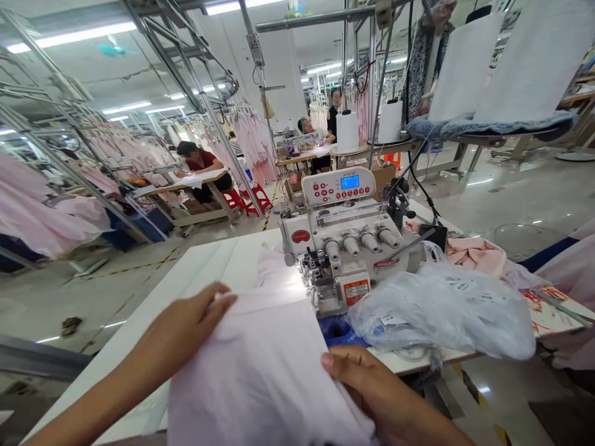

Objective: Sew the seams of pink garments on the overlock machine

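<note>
A pale pink piece of fabric (260, 365) is stretched between my two hands in front of the sewing machine. My left hand (190, 322) pinches its upper left corner between thumb and fingers. On the right edge, my right hand (362, 378) grips the cloth with the thumb on top and the fingers curled. Just beyond the fabric stands a white overlock sewing machine (344, 241), its lamp lighting the needle area. Another bit of pale pink cloth (274, 266) lies on the table behind, to the left of the needle; whether it joins the held piece I cannot tell.
Right of the machine lies a clear plastic bag (446, 310), with peach fabric (476, 257) behind it. Large white thread cones (465, 68) stand at upper right. The white table (218, 266) extends left. Co-workers sit at machines farther back, near racks of hanging pink garments (253, 139).
</note>
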Available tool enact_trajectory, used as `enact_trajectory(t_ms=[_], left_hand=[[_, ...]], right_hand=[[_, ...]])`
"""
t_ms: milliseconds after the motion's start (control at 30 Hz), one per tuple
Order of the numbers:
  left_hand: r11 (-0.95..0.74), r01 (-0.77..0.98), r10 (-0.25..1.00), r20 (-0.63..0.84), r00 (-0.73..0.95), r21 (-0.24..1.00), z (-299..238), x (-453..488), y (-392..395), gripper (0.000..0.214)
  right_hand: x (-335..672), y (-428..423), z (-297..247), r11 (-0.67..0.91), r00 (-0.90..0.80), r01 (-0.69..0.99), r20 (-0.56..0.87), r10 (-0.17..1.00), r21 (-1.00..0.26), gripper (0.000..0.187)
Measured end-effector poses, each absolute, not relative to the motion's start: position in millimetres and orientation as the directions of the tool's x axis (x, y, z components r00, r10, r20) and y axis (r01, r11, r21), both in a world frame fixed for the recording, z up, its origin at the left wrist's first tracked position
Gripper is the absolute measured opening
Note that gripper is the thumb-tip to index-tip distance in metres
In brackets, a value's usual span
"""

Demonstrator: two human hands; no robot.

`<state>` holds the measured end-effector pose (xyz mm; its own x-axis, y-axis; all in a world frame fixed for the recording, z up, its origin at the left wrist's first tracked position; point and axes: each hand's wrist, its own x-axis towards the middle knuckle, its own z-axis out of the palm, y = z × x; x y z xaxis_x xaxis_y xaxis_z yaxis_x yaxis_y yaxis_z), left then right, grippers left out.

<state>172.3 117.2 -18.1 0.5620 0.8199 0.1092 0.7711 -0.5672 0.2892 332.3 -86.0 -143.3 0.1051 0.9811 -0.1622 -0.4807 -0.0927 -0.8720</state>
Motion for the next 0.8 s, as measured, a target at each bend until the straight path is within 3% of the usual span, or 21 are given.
enact_trajectory(t_ms=[67, 100, 133, 200, 267, 433, 533, 600, 667, 733, 800], left_hand=[[-0.736, 0.663, 0.569, 0.404, 0.716, -0.14, -9.5, 196.3, 108.6, 0.029], [-0.764, 0.568, 0.409, 0.45, 0.794, -0.307, -11.1, 209.4, 99.8, 0.032], [-0.781, 0.47, 0.275, 0.45, 0.85, -0.41, -16.1, 221.6, 88.9, 0.032], [-0.83, 0.314, 0.156, 0.35, 0.924, -0.46, -31.5, 240.4, 67.5, 0.026], [-0.884, 0.266, 0.181, 0.242, 0.953, -0.384, -45.2, 250.6, 55.0, 0.024], [-0.91, 0.396, 0.398, 0.007, 0.917, -0.12, -38.8, 255.4, 67.7, 0.025], [-0.839, 0.515, 0.516, -0.043, 0.855, 0.175, -16.7, 260.7, 69.1, 0.032], [-0.741, 0.462, 0.475, -0.107, 0.874, 0.488, -1.6, 265.0, 56.7, 0.039], [-0.549, 0.375, 0.286, -0.254, 0.924, 0.747, 10.4, 266.3, 37.8, 0.037], [-0.479, 0.344, 0.097, -0.341, 0.935, 0.807, 15.7, 262.9, 21.4, 0.031], [-0.648, 0.288, 0.113, -0.285, 0.952, 0.705, 11.5, 256.6, 15.2, 0.036]], right_hand=[[328.7, -86.2, -146.6, -0.094, 0.135, -0.354, -0.15, 0.979, -0.931, 0.046], [326.1, -85.0, -149.5, -0.047, 0.215, -0.229, -0.098, 0.972, -0.972, 0.044], [323.4, -83.1, -152.6, -0.003, 0.289, -0.12, -0.038, 0.957, -0.993, 0.041], [319.1, -79.1, -158.4, 0.043, 0.351, -0.052, 0.022, 0.936, -0.998, 0.031], [317.6, -76.0, -162.8, 0.056, 0.347, -0.122, 0.01, 0.938, -0.991, 0.029], [321.3, -75.6, -167.9, 0.175, 0.343, -0.201, 0.098, 0.934, -0.964, 0.059], [320.0, -79.5, -167.3, 0.236, 0.259, -0.206, 0.18, 0.949, -0.95, 0.058], [316.5, -83.0, -167.4, 0.255, 0.245, -0.135, 0.217, 0.945, -0.957, 0.05], [312.5, -86.3, -169.2, 0.274, 0.287, -0.02, 0.257, 0.923, -0.961, 0.038], [310.1, -88.4, -171.7, 0.281, 0.368, 0.07, 0.286, 0.885, -0.957, 0.025], [309.9, -88.5, -172.2, 0.288, 0.438, 0.114, 0.308, 0.845, -0.951, 0.019]])
